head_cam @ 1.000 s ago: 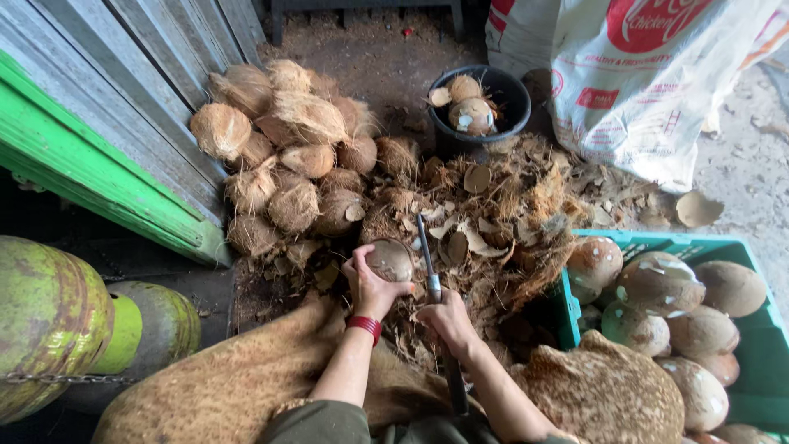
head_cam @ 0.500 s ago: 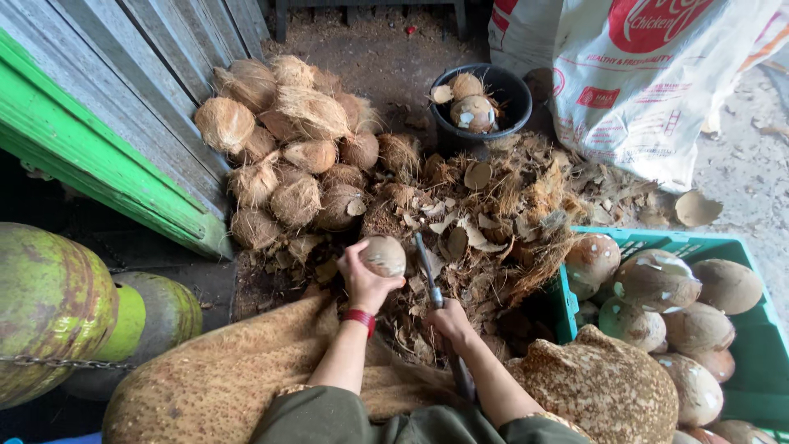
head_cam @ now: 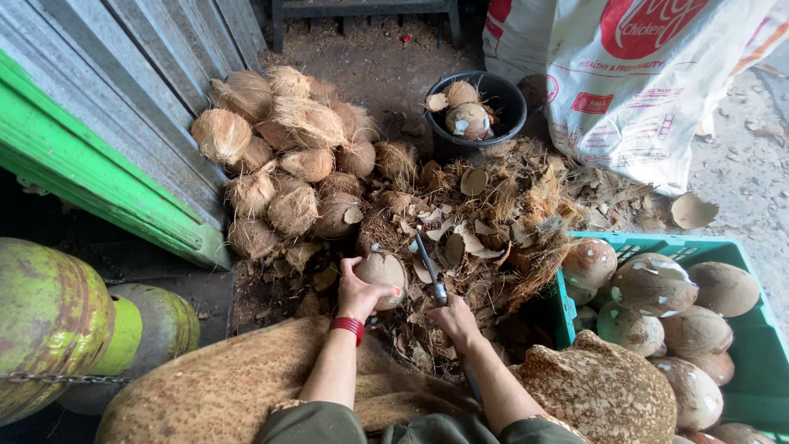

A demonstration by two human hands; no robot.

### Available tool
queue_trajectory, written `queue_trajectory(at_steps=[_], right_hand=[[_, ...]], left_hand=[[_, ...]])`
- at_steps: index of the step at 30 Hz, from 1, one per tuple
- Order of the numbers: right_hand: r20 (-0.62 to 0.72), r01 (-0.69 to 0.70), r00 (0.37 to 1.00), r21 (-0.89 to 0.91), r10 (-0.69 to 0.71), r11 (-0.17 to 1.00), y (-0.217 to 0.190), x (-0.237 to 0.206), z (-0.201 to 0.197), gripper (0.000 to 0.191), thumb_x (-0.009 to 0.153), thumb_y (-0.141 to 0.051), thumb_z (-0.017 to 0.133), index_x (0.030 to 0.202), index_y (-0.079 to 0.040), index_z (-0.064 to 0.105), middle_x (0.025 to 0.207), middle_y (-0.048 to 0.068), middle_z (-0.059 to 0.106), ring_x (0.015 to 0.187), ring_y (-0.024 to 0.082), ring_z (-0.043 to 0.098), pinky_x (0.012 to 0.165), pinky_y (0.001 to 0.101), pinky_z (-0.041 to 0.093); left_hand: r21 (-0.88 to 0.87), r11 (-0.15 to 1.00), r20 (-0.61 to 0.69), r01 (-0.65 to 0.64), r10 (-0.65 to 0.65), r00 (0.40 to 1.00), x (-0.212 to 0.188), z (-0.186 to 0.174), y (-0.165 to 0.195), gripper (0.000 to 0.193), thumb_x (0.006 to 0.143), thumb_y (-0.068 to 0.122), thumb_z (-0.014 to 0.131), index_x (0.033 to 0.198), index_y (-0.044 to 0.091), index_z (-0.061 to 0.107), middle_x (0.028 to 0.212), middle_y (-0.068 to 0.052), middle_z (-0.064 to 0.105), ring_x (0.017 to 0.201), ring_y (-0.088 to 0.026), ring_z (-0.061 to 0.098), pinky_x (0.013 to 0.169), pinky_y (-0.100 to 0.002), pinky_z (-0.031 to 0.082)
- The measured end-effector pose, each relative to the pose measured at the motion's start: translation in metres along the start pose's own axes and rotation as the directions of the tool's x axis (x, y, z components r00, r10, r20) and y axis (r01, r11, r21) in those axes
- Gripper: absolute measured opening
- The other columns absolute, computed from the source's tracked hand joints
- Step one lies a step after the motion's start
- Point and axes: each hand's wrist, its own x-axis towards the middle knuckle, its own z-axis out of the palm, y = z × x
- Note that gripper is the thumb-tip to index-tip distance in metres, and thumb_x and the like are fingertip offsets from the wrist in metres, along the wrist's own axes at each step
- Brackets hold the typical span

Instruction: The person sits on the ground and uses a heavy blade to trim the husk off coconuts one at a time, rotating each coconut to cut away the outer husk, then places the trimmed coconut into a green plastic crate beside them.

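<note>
Brown husk fibre lies all round as your left hand (head_cam: 359, 293) grips the part-shelled coconut (head_cam: 383, 272) over the heap, right hand (head_cam: 453, 316) apparently clenched on the blade (head_cam: 429, 267); next, a careful stroke.

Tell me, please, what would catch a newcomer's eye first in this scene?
Probably the pile of husked coconuts stacked against the green-edged wall at upper left. At the centre, the left hand grips a coconut while the right hand holds a knife beside it, over a heap of husk scraps. A green crate of peeled coconuts sits at right.
</note>
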Motion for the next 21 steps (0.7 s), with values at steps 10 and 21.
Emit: queue_trajectory(at_steps=[10, 21], right_hand=[[0.065, 0.102, 0.992, 0.065, -0.106, 0.993, -0.027, -0.030, 0.011, 0.022, 0.083, -0.003, 0.069, 0.103, -0.004, 0.062, 0.080, 0.008, 0.064, 0.059, 0.013, 0.059, 0.053, 0.0306, 0.055], [-0.012, -0.048, 0.999, 0.061, 0.049, 0.997, -0.016, -0.011, 0.023, 0.022, 0.089, -0.002, 0.053, 0.110, -0.004, 0.060, 0.073, 0.006, 0.064, 0.047, 0.011, 0.055, 0.041, 0.0296, 0.047]], left_hand=[[0.390, 0.911, 0.005, -0.136, 0.146, 0.989, 0.000, 0.005, 0.023, 0.111, 0.040, 0.026, 0.104, 0.138, 0.036, 0.052, 0.145, -0.014, 0.035, 0.119, -0.033, 0.054, 0.096, -0.050, 0.055], [0.546, 0.826, 0.147, -0.140, 0.071, 0.987, 0.009, 0.007, 0.043, 0.102, 0.042, 0.026, 0.100, 0.132, 0.031, 0.054, 0.127, -0.008, 0.045, 0.108, -0.027, 0.056, 0.093, -0.046, 0.056]])
